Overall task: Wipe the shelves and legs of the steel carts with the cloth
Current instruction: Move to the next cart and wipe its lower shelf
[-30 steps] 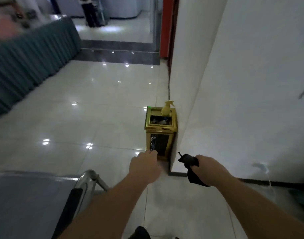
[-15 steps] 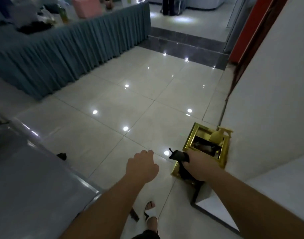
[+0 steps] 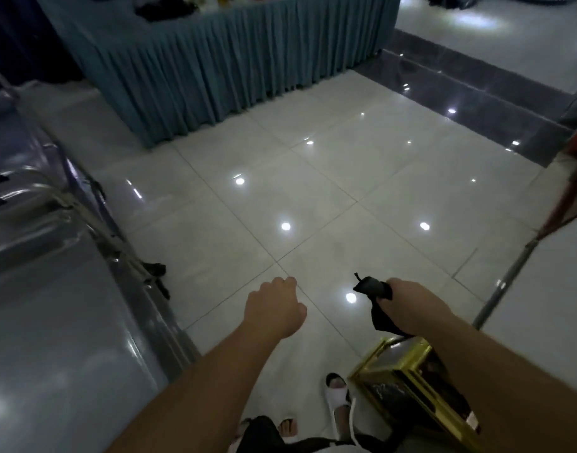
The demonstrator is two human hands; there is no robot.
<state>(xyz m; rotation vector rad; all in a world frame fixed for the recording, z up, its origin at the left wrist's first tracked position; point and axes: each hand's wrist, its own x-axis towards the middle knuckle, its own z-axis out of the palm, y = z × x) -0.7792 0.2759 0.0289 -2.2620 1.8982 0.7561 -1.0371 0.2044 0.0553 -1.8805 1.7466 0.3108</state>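
1. The steel cart stands at the left, its shelf running along the frame's left edge.
2. The skirted table stands beyond it, across the tiled floor.
3. The left hand hangs over the floor just right of the cart.
4. The right hand, holding the cloth, is right of it, above the bin.
5. The wall lies at the right.

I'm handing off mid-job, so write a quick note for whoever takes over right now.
Left hand: loosely curled, holding nothing.
Right hand: grips the dark cloth.
Steel cart: at the person's left, top shelf in view; neither hand touches it.
Gold bin: on the floor under the right forearm.
Done: cannot tell whether any wiping has been done.
Left: bring the cloth to the cart, wipe shelves and legs.
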